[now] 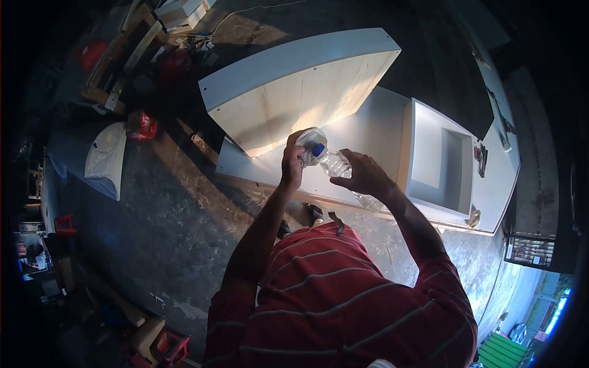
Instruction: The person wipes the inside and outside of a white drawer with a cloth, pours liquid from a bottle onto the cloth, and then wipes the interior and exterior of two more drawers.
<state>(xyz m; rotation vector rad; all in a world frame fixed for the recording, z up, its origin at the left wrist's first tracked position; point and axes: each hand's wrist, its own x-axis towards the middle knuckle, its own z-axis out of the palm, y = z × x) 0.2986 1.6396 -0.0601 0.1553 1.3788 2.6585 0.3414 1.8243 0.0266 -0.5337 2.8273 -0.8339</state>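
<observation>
My left hand (293,161) is closed around a bunched white cloth (311,136). A clear plastic bottle (336,164) with a blue cap (318,149) is gripped in my right hand (366,176). The bottle lies tilted, its cap end up against the cloth; whether the cap has an opening cannot be seen. Both hands are above the front edge of a white panel (374,126). Just beyond them, a white box-like drawer (294,92) stands on its side on that panel, its pale wooden underside facing me.
Right of my hands lies a second white drawer (442,165), open side up. Hand tools (481,158) rest near its right side. On the floor at left are a white sack (105,156) and a red packet (142,125). A red stool (169,345) is at lower left.
</observation>
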